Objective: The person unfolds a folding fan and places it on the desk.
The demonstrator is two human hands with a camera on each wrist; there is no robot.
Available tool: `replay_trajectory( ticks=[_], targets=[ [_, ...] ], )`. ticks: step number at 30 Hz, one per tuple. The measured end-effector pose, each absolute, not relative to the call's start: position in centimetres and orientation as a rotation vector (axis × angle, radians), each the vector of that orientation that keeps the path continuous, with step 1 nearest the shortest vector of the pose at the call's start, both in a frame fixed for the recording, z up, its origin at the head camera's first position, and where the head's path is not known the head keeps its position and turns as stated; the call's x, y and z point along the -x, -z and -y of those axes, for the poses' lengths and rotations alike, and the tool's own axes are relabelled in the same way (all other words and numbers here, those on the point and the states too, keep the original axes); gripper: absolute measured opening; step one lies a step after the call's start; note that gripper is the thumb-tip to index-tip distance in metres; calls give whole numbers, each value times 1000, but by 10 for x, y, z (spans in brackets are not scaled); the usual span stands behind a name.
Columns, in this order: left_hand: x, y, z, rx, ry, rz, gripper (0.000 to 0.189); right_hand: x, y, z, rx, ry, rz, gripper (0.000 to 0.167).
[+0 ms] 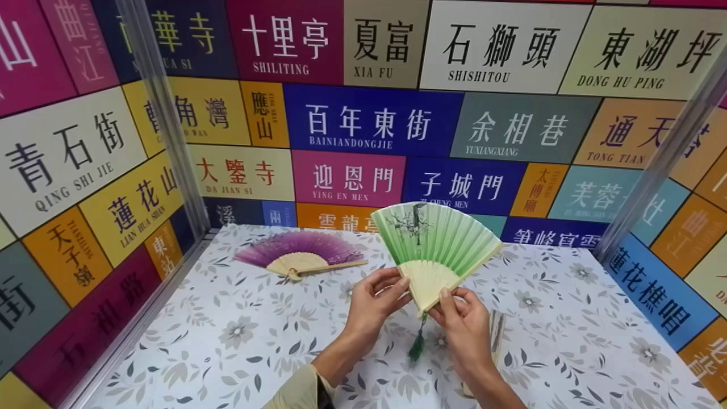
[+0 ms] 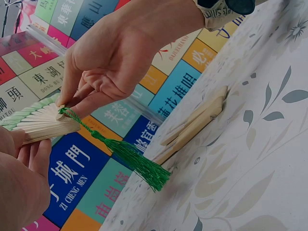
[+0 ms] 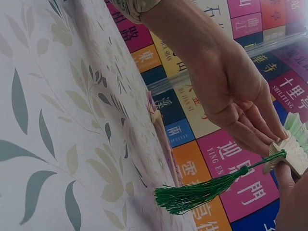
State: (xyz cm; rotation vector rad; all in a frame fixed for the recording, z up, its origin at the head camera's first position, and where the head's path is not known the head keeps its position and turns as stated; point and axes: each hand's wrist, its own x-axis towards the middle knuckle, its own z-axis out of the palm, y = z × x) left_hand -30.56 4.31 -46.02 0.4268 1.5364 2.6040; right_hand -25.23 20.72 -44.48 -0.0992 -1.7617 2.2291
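The left hand (image 1: 374, 298) and right hand (image 1: 467, 321) pinch the partly spread green fan (image 1: 440, 238) above the table (image 1: 193, 332), right of the purple fan (image 1: 312, 245); light, even pressure should prevent creasing.

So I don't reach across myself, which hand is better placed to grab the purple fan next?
Likely your left hand: it's nearer the purple fan, on that side. Your right hand is farther; both hold the green fan.

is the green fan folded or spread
Partly spread: the green fan shows a wide wedge of pleats, held by the left hand and right hand.
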Motion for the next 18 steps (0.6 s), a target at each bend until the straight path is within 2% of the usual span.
replay_trajectory(
  ticks=[18],
  targets=[
    [306, 460, -43, -397, -2639, -1504, 35, 251, 445, -207, 118, -2255, 1752, 27]
  ],
)
